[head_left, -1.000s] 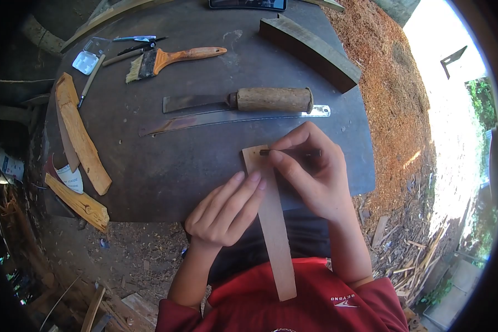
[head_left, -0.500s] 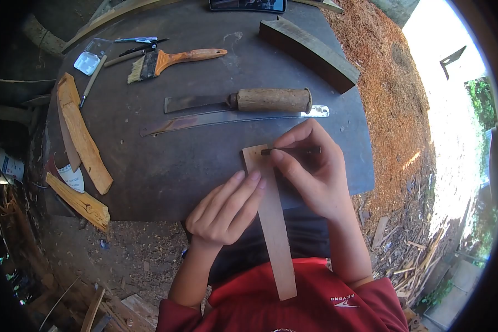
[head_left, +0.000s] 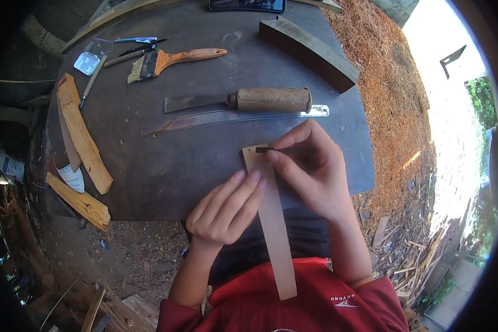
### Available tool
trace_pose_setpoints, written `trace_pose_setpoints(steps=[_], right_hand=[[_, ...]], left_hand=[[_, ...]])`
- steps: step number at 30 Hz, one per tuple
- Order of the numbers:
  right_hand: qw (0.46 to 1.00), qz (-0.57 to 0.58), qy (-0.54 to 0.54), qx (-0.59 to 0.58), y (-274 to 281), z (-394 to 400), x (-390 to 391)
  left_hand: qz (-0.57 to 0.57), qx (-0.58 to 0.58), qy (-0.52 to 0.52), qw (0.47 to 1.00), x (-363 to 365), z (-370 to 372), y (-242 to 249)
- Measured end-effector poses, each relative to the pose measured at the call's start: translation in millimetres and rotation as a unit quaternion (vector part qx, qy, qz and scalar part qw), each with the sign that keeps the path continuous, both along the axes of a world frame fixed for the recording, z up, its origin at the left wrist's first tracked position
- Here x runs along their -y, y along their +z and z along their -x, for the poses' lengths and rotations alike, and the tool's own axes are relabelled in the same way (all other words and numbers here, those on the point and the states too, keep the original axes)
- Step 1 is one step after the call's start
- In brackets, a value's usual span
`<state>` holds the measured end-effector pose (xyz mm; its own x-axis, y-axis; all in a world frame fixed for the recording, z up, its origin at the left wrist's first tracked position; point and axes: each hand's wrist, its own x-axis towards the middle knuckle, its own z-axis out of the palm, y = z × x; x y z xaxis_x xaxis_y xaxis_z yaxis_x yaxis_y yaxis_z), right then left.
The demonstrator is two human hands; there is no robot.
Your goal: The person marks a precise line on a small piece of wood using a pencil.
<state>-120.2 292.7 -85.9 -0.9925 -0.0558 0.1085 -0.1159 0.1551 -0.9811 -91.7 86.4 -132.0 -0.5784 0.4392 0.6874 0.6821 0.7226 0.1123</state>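
Observation:
A thin pale wooden strip (head_left: pixel 274 232) runs from the table's near edge toward the red shirt, with a small dark mark near its far end. My left hand (head_left: pixel 224 207) lies on the strip's left side, fingers stretched out and fingertips resting on the wood. Between thumb and fingertips, my right hand (head_left: pixel 312 166) pinches a small dark stick (head_left: pixel 263 150). The stick's tip is at the far end of the strip; the palm and fingers hide part of it.
Beyond the hands lie a wooden-handled chisel (head_left: pixel 274 100) and a metal ruler (head_left: pixel 221 117). A paintbrush (head_left: pixel 185 57), a curved dark wood block (head_left: pixel 310 52) and a phone (head_left: pixel 248 5) sit farther back. Wood offcuts (head_left: pixel 86 135) lie at left; sawdust (head_left: pixel 393 110) covers the ground at right.
My right fingers have shifted slightly, and the dark stick's tip has moved a little left toward the strip's far left corner. My left hand and the strip have stayed put.

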Motion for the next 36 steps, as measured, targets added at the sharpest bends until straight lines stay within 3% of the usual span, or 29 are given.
trace_pose_setpoints(steps=[7,13,19,22,36], right_hand=[[1.000,-0.006,0.006,-0.009,0.1,0.1,-1.8],[0.998,0.009,0.016,0.058,9.0,-2.5,-1.9],[0.999,-0.004,0.011,0.049,10.3,-2.0,-1.1],[0.999,-0.026,0.006,-0.020,3.3,0.8,-1.2],[0.999,-0.027,0.020,-0.009,6.1,0.0,-2.2]], left_hand=[[0.002,0.000,-0.001,1.000,0.2,-0.3,-0.6],[0.003,0.004,0.001,1.000,0.6,-0.9,-0.7],[0.003,-0.003,0.002,1.000,0.1,-0.4,-0.8],[0.001,0.016,-0.006,1.000,1.2,-2.7,-0.4],[0.004,-0.001,-0.001,1.000,0.6,-0.4,-0.7]])
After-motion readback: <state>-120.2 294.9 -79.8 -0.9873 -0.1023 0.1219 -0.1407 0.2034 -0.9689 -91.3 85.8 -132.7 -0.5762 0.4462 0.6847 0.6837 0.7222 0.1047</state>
